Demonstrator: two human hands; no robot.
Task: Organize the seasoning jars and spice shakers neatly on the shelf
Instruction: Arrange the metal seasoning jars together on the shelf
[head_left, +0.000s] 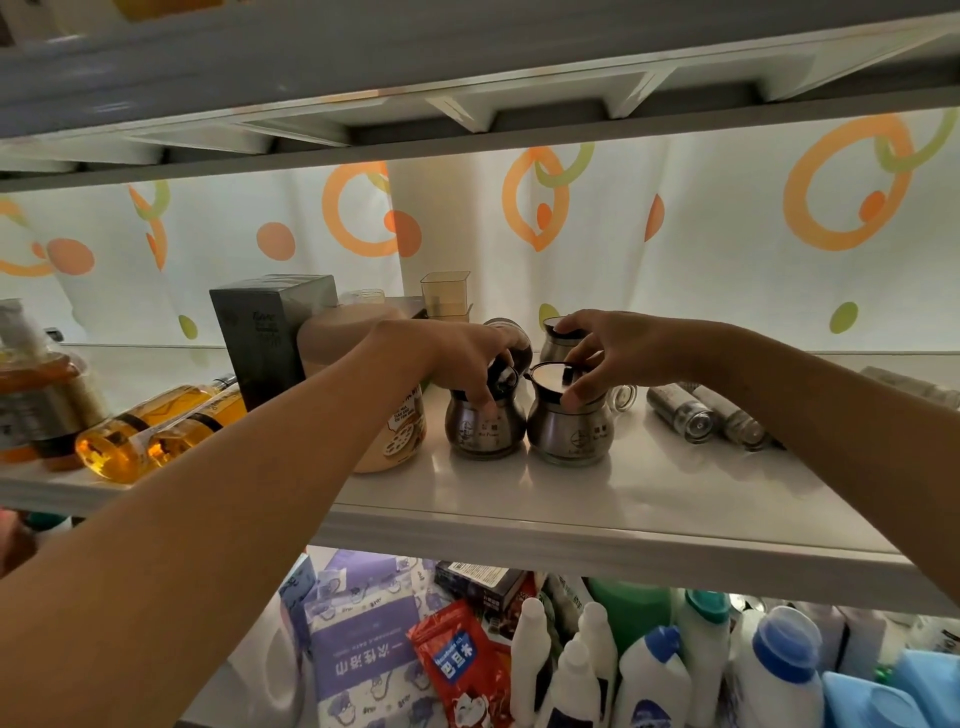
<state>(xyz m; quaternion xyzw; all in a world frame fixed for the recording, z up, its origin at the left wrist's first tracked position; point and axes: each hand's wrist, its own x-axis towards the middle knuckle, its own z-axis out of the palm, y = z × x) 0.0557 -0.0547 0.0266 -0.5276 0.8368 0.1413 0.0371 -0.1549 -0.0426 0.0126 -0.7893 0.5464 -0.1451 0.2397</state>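
- The left steel seasoning jar (480, 434) stands upright near the middle of the white shelf (649, 499). It is just beside the right steel seasoning jar (570, 434), and the two bellies are almost touching.
- The left hand (465, 358) reaches in from the lower left. Its fingers curl down over the dark top of the left jar, and one fingertip lies on the jar's shoulder, so the top is held in its grip.
- The right hand (610, 351) comes from the right and pinches the pale lid of the right jar. The thumb presses on the lid's front rim and curled fingers sit over the lid knob.
- One right finger stretches back towards a rear steel jar (553, 343), though I cannot tell if it touches.
- Another rear jar (514, 338) stands behind the left hand, partly hidden.
- Two spice shakers (706, 421) lie on their sides to the right, apart from both hands.
- A beige tub (387, 431) stands just left of the gripped jars.
- A dark box (270, 338) stands behind it.
- Amber bottles (156, 431) lie further left.
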